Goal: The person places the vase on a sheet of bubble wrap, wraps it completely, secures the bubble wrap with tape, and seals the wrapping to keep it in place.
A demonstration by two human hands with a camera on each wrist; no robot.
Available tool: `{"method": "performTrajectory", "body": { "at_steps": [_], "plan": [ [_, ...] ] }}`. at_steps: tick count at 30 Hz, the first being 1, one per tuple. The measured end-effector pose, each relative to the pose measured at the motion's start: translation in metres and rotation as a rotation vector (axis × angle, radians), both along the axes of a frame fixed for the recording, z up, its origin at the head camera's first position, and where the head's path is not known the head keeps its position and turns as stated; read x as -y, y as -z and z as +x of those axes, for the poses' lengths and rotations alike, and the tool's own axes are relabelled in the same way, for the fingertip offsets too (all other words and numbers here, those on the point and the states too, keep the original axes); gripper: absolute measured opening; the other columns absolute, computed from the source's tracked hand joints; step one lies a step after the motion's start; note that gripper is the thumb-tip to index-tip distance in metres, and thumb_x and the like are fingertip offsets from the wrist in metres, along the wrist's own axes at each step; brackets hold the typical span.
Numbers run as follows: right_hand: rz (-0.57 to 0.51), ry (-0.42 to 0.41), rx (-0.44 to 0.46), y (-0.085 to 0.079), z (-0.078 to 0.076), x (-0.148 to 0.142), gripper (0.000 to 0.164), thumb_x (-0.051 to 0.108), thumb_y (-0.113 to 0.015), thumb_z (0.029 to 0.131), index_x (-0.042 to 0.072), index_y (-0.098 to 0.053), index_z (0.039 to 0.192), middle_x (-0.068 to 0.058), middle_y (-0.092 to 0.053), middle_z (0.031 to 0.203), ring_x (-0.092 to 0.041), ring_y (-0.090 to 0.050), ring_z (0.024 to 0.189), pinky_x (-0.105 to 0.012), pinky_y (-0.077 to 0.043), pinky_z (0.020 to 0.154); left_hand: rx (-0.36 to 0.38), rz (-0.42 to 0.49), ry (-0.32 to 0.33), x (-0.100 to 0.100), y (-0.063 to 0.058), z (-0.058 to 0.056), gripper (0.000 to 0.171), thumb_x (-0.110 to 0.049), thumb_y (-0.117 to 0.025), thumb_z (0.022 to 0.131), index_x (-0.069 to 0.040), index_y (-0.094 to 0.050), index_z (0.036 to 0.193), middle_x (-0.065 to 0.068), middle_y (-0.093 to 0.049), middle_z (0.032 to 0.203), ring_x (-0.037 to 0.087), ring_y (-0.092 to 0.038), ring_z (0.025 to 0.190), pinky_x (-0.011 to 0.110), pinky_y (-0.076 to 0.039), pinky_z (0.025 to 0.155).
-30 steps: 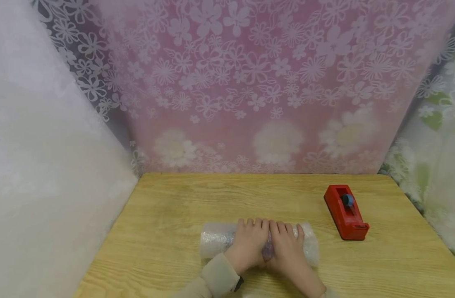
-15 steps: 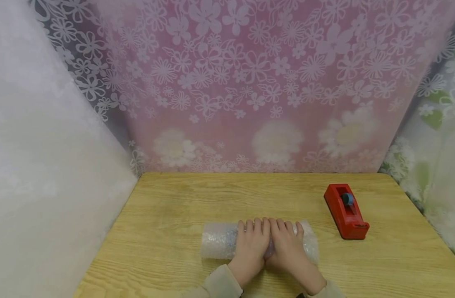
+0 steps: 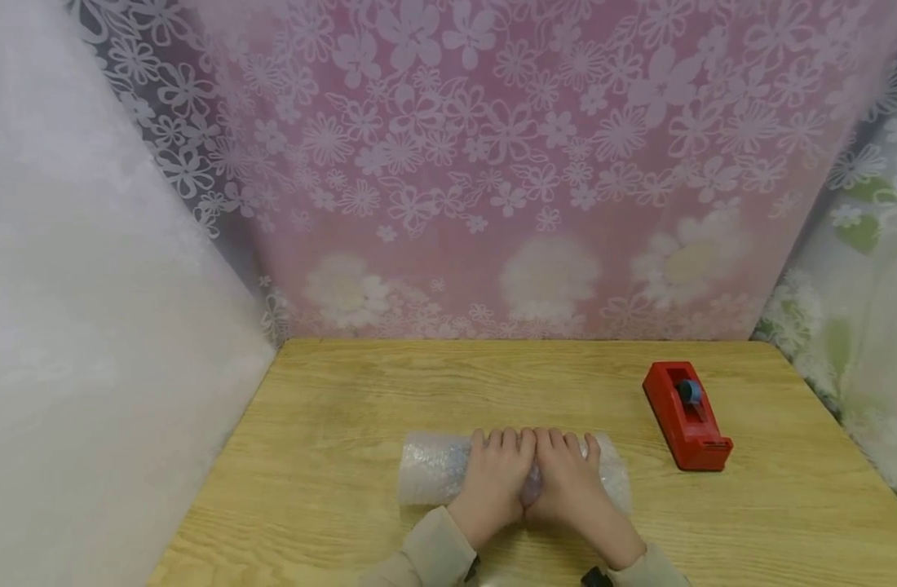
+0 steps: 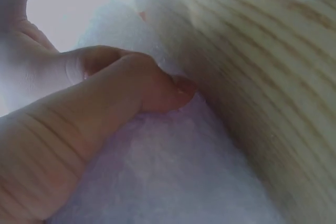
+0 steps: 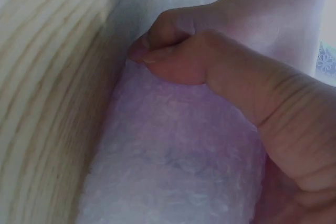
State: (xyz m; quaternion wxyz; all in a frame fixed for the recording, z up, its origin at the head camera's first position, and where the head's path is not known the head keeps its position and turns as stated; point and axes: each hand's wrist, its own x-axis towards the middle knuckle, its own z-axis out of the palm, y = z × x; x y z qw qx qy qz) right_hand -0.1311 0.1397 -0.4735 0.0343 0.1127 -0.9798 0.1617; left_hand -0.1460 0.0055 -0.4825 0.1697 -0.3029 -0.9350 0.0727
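A roll of bubble wrap [image 3: 428, 471] lies crosswise near the front of the table, with something purplish and bluish showing through its layers. My left hand [image 3: 494, 481] grips it just left of its middle, fingers over the far side and thumb on the near side. Close beside it, my right hand [image 3: 566, 481] holds the roll in the same way. Both thumbs meet at the near side, low against the wrap, as the left wrist view shows with the bubble wrap [image 4: 178, 177] under the thumb. In the right wrist view the wrap [image 5: 178, 145] runs along the wooden surface.
A red tape dispenser [image 3: 687, 417] with a small blue roll of tape stands on the wooden table [image 3: 360, 383] to the right, beyond the bubble wrap. Floral pink cloth [image 3: 448, 244] hangs behind the table's far edge, and pale cloth [image 3: 111, 326] lines the left side.
Both hands keep their grip on the bubble wrap roll. The roll has turned or shifted slightly away from me, and the left forearm has swung a little nearer the middle.
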Motion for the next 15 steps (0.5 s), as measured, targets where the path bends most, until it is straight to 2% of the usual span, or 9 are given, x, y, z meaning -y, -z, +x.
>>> {"method": "performTrajectory", "body": {
  "at_steps": [3, 9, 15],
  "plan": [
    [0.008, -0.004, 0.008, 0.000, -0.001, 0.000, 0.091, 0.043, -0.092, 0.047, 0.007, -0.055, 0.122, -0.013, -0.060, 0.116, -0.040, -0.053, 0.107, -0.073, -0.017, 0.101, 0.028, -0.004, 0.006, 0.001, -0.002, -0.001, 0.078, -0.055, -0.084, 0.061, -0.017, -0.054, 0.121, 0.000, -0.061, 0.097, 0.017, -0.058, 0.083, 0.035, -0.041, 0.071],
    [0.008, -0.023, 0.058, -0.004, 0.002, -0.002, 0.092, 0.042, -0.093, 0.044, 0.007, -0.056, 0.121, -0.011, -0.060, 0.115, -0.040, -0.053, 0.106, -0.073, -0.017, 0.100, 0.140, -0.020, -0.008, 0.002, -0.008, 0.002, 0.097, -0.068, -0.085, 0.052, -0.018, -0.052, 0.127, 0.001, -0.062, 0.105, 0.018, -0.061, 0.090, 0.038, -0.045, 0.077],
    [0.000, -0.033, 0.084, -0.007, 0.007, -0.003, 0.096, 0.045, -0.093, 0.043, 0.006, -0.055, 0.122, -0.012, -0.060, 0.115, -0.041, -0.053, 0.108, -0.074, -0.018, 0.100, 0.220, -0.031, -0.024, 0.001, -0.012, 0.004, 0.103, -0.067, -0.088, 0.048, -0.019, -0.051, 0.131, 0.001, -0.062, 0.110, 0.018, -0.061, 0.095, 0.041, -0.045, 0.081]
  ]
}}
